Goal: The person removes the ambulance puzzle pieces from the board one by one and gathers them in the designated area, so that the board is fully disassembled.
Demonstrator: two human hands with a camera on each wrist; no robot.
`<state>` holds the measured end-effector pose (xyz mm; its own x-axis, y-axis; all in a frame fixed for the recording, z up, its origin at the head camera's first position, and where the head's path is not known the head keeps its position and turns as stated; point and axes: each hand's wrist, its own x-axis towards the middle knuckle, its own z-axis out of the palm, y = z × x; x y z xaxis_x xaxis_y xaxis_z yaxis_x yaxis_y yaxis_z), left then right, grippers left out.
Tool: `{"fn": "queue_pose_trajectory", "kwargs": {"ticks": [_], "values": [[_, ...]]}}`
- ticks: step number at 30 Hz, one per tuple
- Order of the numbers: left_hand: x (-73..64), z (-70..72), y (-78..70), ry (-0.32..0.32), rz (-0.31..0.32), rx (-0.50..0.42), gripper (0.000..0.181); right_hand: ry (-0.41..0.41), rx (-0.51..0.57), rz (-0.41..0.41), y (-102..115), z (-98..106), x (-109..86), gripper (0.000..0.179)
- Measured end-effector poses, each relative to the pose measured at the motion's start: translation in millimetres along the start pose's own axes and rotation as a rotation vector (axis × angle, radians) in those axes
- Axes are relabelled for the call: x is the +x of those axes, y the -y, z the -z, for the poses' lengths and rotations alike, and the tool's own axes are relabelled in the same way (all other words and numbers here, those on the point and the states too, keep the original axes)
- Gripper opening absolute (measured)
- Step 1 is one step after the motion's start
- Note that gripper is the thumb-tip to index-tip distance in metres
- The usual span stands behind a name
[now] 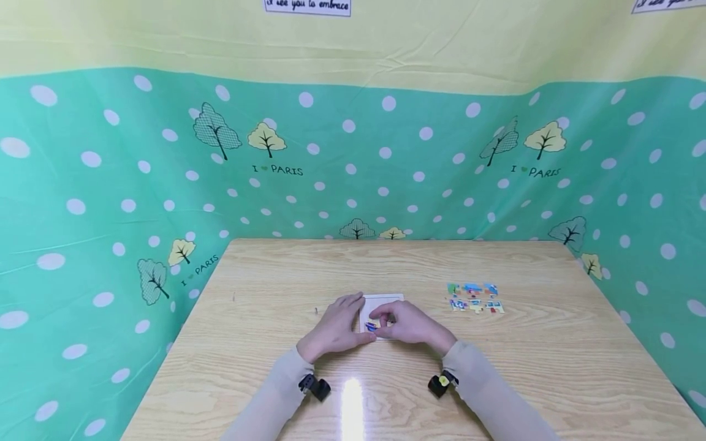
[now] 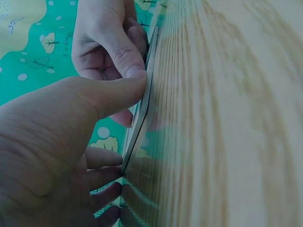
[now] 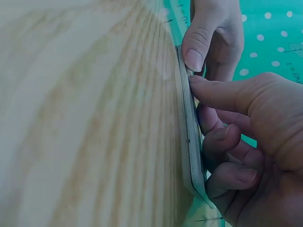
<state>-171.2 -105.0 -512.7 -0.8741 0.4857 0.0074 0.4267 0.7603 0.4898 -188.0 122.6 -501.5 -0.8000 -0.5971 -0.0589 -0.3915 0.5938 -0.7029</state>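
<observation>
A small white puzzle tray lies on the wooden table between the hands. My left hand braces its left side, thumb along the near edge and fairly straight fingers by the far left corner. Over the tray, my right hand bends its index finger and thumb around a blue puzzle piece at the near left corner. Both thumbs meet close together at the near edge in the left wrist view. The right hand's other fingers curl over the tray and hide part of its inside.
To the right lie several colourful puzzle pieces in two loose rows. The wooden table ends at a green dotted cloth behind and at both sides. Each wrist carries a black strapped camera.
</observation>
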Motion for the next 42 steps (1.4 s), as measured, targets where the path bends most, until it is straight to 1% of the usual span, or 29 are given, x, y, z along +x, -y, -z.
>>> {"fn": "queue_pose_trajectory", "kwargs": {"ticks": [4,10,18,21,25,27,32,36,42], "values": [[-0.4,1.2,-0.9,0.005,0.007,-0.002,0.096,0.011,-0.016,-0.006,2,1,0.4,0.037],[-0.9,0.2,-0.8,0.002,0.003,0.002,0.096,0.021,0.007,-0.035,3,0,1.5,0.034],[-0.5,-2.1,0.7,0.001,0.000,-0.008,0.096,-0.026,0.060,-0.070,2,-4,-1.3,0.033],[-0.5,-2.1,0.9,0.000,-0.001,-0.002,0.096,-0.047,0.063,-0.057,1,-5,-2.1,0.031],[-0.3,-1.8,1.4,0.007,0.001,0.000,0.097,-0.081,0.099,-0.043,-3,-6,-1.5,0.019],[-0.2,-1.9,1.8,0.008,0.003,-0.008,0.096,-0.094,0.134,-0.039,-5,-7,-0.4,0.015],[0.0,-1.5,2.1,0.009,0.003,-0.019,0.096,-0.088,0.204,-0.030,-9,-7,2.1,0.016],[-0.1,-1.0,1.7,0.011,0.002,-0.013,0.096,-0.087,0.227,-0.013,-10,-7,2.6,0.016],[-0.6,-0.5,0.7,0.001,-0.010,-0.012,0.095,-0.091,0.255,-0.011,-10,-6,3.0,0.014]]}}
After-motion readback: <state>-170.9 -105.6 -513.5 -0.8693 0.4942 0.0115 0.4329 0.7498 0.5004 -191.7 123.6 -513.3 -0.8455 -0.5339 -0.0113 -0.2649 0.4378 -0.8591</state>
